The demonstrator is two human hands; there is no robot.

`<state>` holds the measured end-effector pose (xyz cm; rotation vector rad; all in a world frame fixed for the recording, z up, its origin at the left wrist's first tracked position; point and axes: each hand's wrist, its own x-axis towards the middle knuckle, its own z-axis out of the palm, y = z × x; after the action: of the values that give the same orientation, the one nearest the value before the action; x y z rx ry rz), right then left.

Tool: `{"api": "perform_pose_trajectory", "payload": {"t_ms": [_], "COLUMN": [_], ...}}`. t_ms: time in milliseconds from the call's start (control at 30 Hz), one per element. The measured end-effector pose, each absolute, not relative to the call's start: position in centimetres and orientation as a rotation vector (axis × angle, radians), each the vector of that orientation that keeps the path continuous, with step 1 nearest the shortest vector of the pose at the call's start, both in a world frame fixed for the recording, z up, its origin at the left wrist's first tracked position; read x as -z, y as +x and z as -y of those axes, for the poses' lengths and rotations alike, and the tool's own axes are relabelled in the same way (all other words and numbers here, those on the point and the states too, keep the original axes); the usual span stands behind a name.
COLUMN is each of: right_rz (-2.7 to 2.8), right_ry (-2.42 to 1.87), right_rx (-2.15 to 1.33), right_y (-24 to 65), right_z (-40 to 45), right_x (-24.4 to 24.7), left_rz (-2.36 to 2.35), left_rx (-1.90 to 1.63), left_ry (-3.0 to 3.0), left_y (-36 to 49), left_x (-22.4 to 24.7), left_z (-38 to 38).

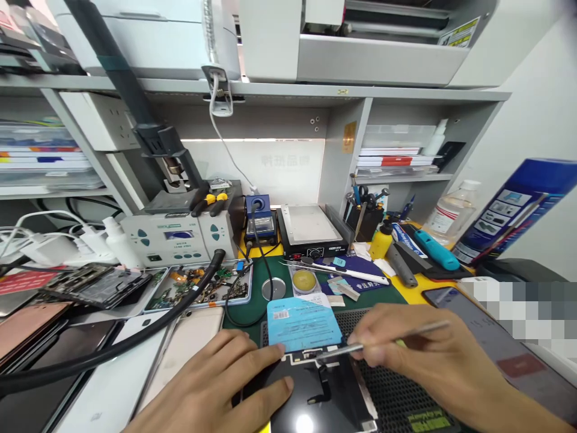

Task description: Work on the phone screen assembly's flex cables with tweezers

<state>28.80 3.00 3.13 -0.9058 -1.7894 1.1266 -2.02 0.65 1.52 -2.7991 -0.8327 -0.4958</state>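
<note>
A dark phone screen panel (288, 406) lies on a black perforated mat (392, 391), with a small black flex cable (323, 385) on its back. My left hand (220, 388) rests with fingers apart, fingertips on the panel's left side and top edge. In a pinch grip, my right hand (415, 352) holds a slim metal hand tool (345, 350); its exact kind is unclear. The tool's tip meets the strip of small connectors along the panel's top edge. Just behind that strip sits a blue printed card (304, 323).
Left are stacked phones (108, 373), a thick black hose (166, 328) and a tray of small parts (207, 282). Behind stand a rework station (180, 240) and a hot plate (311, 231). Right are a large phone (496, 349) and a blue can (518, 210).
</note>
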Motion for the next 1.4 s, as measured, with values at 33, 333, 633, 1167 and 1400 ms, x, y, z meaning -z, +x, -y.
{"api": "perform_pose_trajectory", "payload": {"t_ms": [33,333,633,1167,1400], "right_rz": [1.858,2.285,2.318,2.247,2.291], "right_ry": [-0.887,-0.627,-0.687,-0.701,-0.622], "right_rx": [-1.054,-0.477,-0.454,-0.517,-0.536], "right_y": [28.7,28.3,27.8,27.0,27.5], "right_z": [-2.6,-2.0,-2.1,-1.7,-1.9], "right_x": [-3.2,-3.0,-2.9,-3.6,-3.0], "left_rz": [0.852,0.981,0.941,1.049,1.037], "left_rx": [0.499,0.484,0.371,0.789,0.796], "left_ry": [-2.815,-2.841,-2.927,-2.875,-2.912], "left_y": [-2.0,-2.7,-2.1,-1.2,-1.4], "left_x": [-1.7,-1.4,-3.5,-0.4,-0.1], "left_z": [-0.6,-0.2,0.1,0.0,-0.2]}}
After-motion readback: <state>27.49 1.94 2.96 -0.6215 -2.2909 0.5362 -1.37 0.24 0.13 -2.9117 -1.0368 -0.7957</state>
